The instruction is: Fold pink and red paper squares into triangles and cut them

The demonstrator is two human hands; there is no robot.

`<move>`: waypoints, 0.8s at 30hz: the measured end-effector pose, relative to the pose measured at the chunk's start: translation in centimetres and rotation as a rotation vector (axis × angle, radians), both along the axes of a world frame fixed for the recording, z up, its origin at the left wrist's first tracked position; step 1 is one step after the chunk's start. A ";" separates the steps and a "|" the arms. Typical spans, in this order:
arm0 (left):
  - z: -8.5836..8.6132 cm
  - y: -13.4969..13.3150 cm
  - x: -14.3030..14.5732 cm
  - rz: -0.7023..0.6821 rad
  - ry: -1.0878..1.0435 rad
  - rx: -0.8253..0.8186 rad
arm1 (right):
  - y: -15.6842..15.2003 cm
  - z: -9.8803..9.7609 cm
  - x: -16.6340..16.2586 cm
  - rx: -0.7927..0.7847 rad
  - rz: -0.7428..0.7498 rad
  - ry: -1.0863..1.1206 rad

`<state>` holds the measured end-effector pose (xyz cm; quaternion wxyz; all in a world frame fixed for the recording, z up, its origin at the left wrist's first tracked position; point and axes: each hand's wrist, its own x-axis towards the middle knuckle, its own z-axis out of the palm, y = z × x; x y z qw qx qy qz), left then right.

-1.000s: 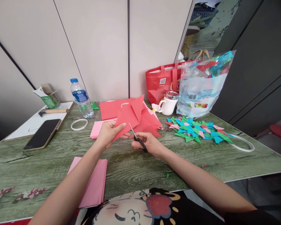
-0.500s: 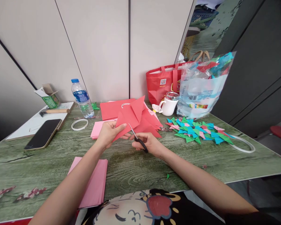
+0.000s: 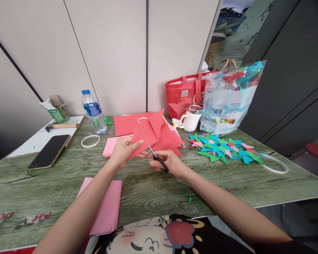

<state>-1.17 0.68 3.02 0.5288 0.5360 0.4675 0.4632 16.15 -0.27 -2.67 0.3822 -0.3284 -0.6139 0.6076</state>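
My left hand [image 3: 123, 151] pinches the lower corner of a folded red paper sheet [image 3: 145, 132] and holds it up above the green wood-grain table [image 3: 148, 190]. My right hand [image 3: 169, 162] grips black-handled scissors [image 3: 156, 157], whose blades point up-left into the edge of that red sheet. Behind the held sheet lies a pile of red paper pieces [image 3: 169, 139] and a flat red sheet [image 3: 125, 123]. Light pink paper [image 3: 110, 146] peeks out beneath them.
A pink paper stack [image 3: 106, 208] lies near my left forearm. A phone [image 3: 50, 151], tape ring [image 3: 90, 140], water bottle [image 3: 93, 112], hammer [image 3: 62, 125] and small box [image 3: 54, 107] sit left. A white mug [image 3: 190, 119], red bag [image 3: 185, 93], plastic bag [image 3: 228, 98] and coloured folded triangles [image 3: 222, 148] sit right.
Both hands stay in place with the paper and scissors; the scissor hand has shifted very slightly. The view has barely drifted.
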 end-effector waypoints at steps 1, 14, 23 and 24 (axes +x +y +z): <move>0.0 0.0 0.0 -0.001 -0.001 -0.002 | 0.0 0.0 0.0 -0.002 0.002 0.006; -0.5 0.0 -0.1 -0.098 -0.006 -0.046 | -0.1 0.4 -0.2 0.004 -0.034 -0.023; -0.7 -0.1 0.2 -0.128 -0.007 -0.037 | -0.1 0.4 -0.4 -0.006 -0.030 0.015; -0.7 -0.1 0.2 -0.127 -0.008 -0.036 | -0.1 0.3 -0.4 -0.006 -0.029 0.015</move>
